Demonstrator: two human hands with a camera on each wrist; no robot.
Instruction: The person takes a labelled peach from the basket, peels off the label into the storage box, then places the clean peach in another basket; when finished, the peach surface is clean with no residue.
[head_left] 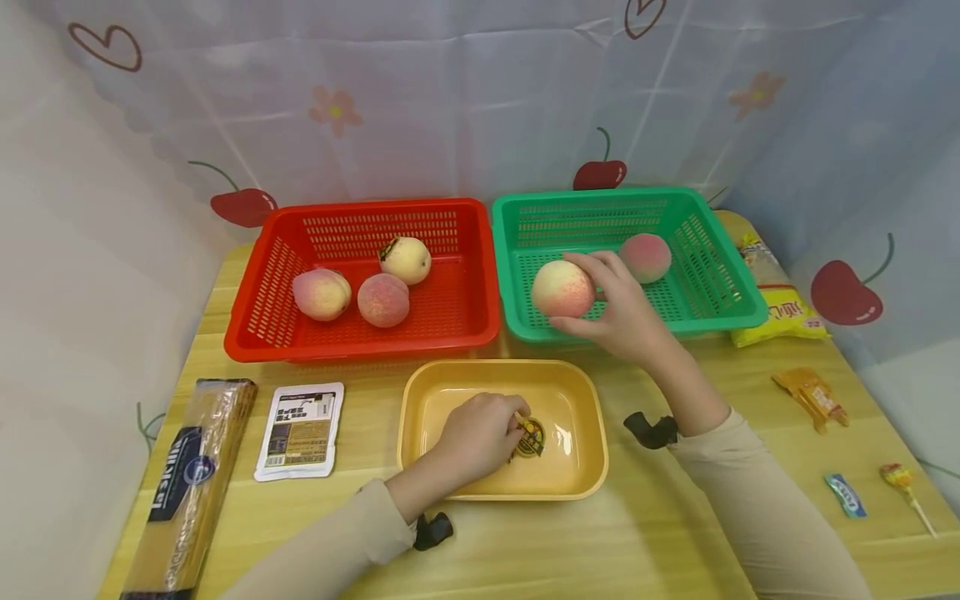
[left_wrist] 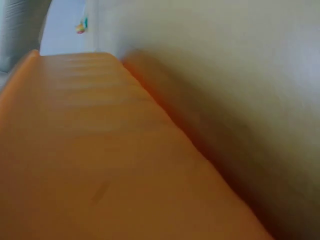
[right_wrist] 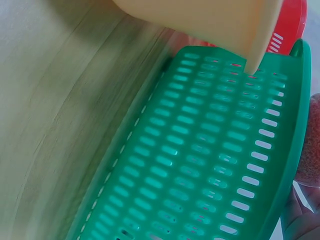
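Observation:
My right hand [head_left: 618, 312] grips a pale yellow and pink peach [head_left: 561, 289] over the left part of the green basket [head_left: 720, 323], thumb below and fingers above. Behind it in that basket lies a pinker peach [head_left: 647, 257]. In the right wrist view, the side of the green basket [right_wrist: 200, 135] fills the middle, and a peach [right_wrist: 310, 142] shows at the right edge. My left hand [head_left: 480, 435] is over the yellow tray [head_left: 573, 400], fingers curled beside a round printed label [head_left: 532, 437]. Its palm side is hidden, so I cannot tell whether it holds anything.
At the back left, a red basket [head_left: 375, 342] holds two peaches [head_left: 322, 294] and a persimmon-like fruit [head_left: 406, 261]. Left lie a spaghetti pack [head_left: 191, 483] and a white pouch [head_left: 300, 431]. Right are a yellow bag [head_left: 780, 315], brown packet [head_left: 812, 398], small blue wrapper [head_left: 846, 495] and lollipop [head_left: 903, 487].

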